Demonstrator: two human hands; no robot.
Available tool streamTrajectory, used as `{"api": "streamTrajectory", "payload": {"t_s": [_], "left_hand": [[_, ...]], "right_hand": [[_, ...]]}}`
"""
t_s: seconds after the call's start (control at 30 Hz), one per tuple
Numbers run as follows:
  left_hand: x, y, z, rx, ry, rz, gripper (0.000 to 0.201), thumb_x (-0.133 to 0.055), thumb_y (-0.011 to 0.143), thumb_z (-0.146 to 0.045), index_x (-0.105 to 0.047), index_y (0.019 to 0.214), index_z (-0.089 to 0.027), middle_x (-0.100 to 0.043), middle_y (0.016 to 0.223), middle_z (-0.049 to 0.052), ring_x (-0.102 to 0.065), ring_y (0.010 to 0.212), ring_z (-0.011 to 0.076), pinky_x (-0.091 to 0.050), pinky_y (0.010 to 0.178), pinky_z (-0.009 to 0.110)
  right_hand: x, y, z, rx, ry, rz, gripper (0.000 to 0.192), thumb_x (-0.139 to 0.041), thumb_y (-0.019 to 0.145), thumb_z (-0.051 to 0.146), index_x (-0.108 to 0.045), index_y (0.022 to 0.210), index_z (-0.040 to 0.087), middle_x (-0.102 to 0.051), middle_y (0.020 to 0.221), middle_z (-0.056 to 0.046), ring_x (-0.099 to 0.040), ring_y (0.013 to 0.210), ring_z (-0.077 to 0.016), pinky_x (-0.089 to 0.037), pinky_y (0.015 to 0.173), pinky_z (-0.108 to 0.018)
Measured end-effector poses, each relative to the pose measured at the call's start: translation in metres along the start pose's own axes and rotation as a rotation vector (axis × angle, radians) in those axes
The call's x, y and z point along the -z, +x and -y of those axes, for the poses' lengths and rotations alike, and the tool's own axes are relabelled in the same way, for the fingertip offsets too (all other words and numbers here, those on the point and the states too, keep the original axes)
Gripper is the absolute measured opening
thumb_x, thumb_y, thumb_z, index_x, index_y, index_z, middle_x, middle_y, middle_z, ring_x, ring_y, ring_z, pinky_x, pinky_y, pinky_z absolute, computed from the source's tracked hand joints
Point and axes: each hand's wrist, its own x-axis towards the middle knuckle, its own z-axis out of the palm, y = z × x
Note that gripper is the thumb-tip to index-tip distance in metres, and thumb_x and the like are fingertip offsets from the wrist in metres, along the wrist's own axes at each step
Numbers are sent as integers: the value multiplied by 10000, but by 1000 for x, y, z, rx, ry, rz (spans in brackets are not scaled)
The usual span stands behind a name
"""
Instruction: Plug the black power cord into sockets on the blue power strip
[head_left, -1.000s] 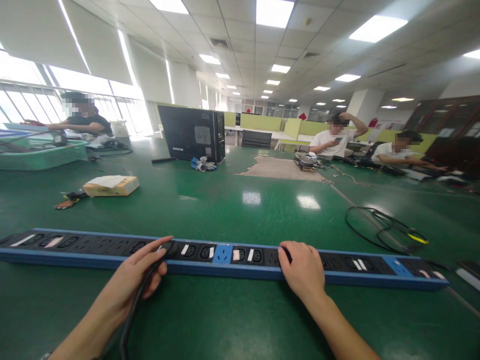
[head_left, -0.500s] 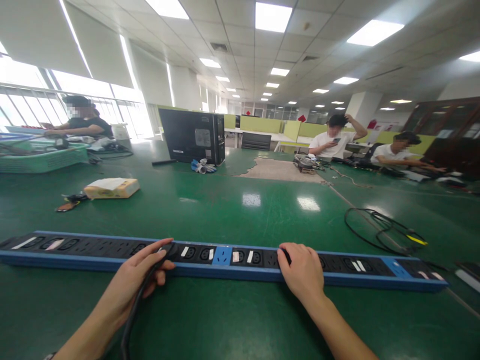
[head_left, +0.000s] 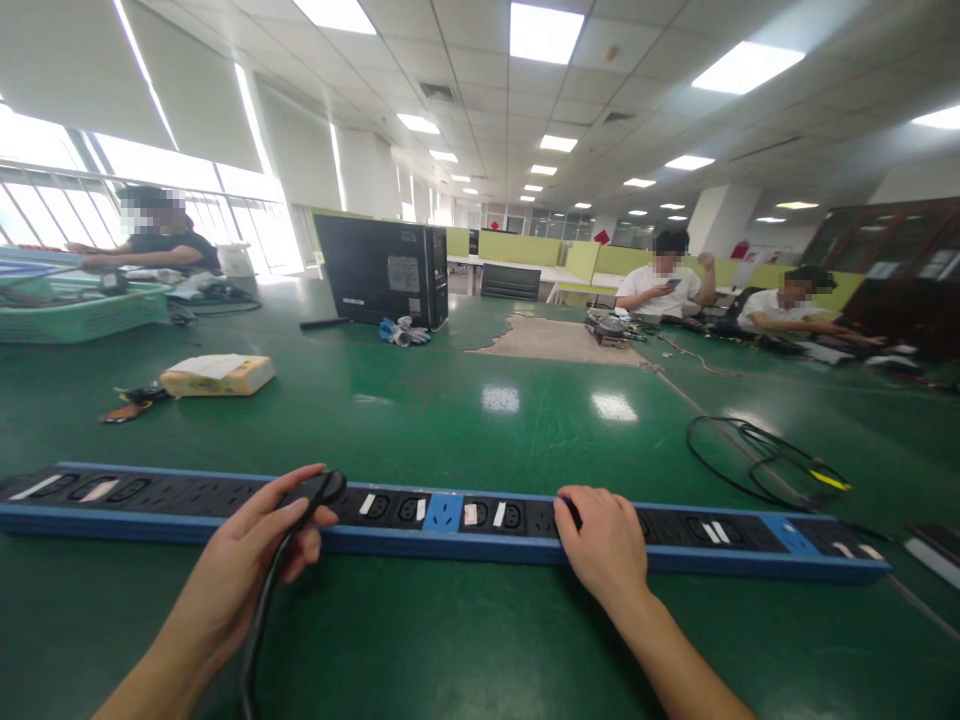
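Observation:
A long blue-and-black power strip (head_left: 444, 514) lies across the table in front of me, with several sockets and white labels along its top. In my left hand (head_left: 259, 530) I pinch a black plug (head_left: 331, 488), its head raised over the strip left of the blue socket. From the plug a thick black cable (head_left: 259, 625) runs down past my wrist to the bottom edge. My right hand (head_left: 606, 540) is wrapped over the strip, right of its middle, fingers on the far side and partly hidden.
On the green table (head_left: 420, 430) are a tissue pack (head_left: 219, 376), a black computer case (head_left: 379, 272), blue-grey gloves (head_left: 405, 331) and a coiled black cable (head_left: 750, 460). A green basket (head_left: 90, 315) stands left. Several people sit around the far side.
My left hand has shifted slightly left, and the plug now stands tilted higher above the strip's sockets. My right hand stays in place on the strip. A seated person's raised arm has lowered.

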Motion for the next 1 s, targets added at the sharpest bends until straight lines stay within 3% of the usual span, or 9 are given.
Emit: {"api": "streamTrajectory", "payload": {"t_s": [0.33,0.6,1.0], "left_hand": [[0,-1,2,119,57,-1,742,-771,594,-453,-533,1244,-186,-574,549,-43,-478,446,113,-351,372,175],[-3,-3,1,57,152,-24,755,-757,597,-504,-560,1235,-153,-552,538,-45,-473,471,109,-366,416,183],[-6,-2,5,93,232,-22,706,-699,650,-505,-541,1251,-171,-457,444,-80,-414,391,107,-275,364,175]], "right_hand": [[0,-1,0,0,10,2,249,-434,913,290,-673,934,224,-711,947,-23,-588,924,-186,-312,882,-339],[1,0,0,-2,4,-4,243,-439,911,291,-673,929,228,-711,952,-18,-592,927,-180,-314,883,-337],[-1,-1,-1,-9,-15,-4,247,-444,908,300,-676,953,228,-715,982,-21,-596,945,-189,-314,884,-343]]}}
